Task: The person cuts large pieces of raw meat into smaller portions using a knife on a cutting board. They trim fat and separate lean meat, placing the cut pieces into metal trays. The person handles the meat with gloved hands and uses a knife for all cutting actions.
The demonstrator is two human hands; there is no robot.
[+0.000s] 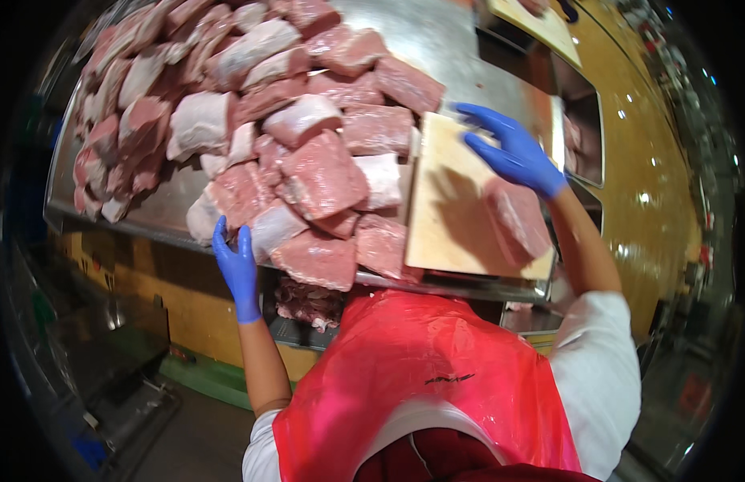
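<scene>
My left hand (236, 269), in a blue glove, has its fingers apart at the lower edge of a heap of pale pink meat pieces (320, 169), beside or touching a piece (212, 221) there. My right hand (509, 153), also blue-gloved, is raised over a cream cutting board (440, 241) with fingers spread and nothing in them, casting a shadow on it. One thick piece of meat (513, 225) lies on the right side of the board, partly under my wrist.
The steel table (420, 36) holds the heap. Another board (541, 32) and steel trays (581, 145) stand at the right by a yellow surface (653, 201). Darker scraps (304, 305) sit below the table's edge. A green strip (195, 373) runs low at the left.
</scene>
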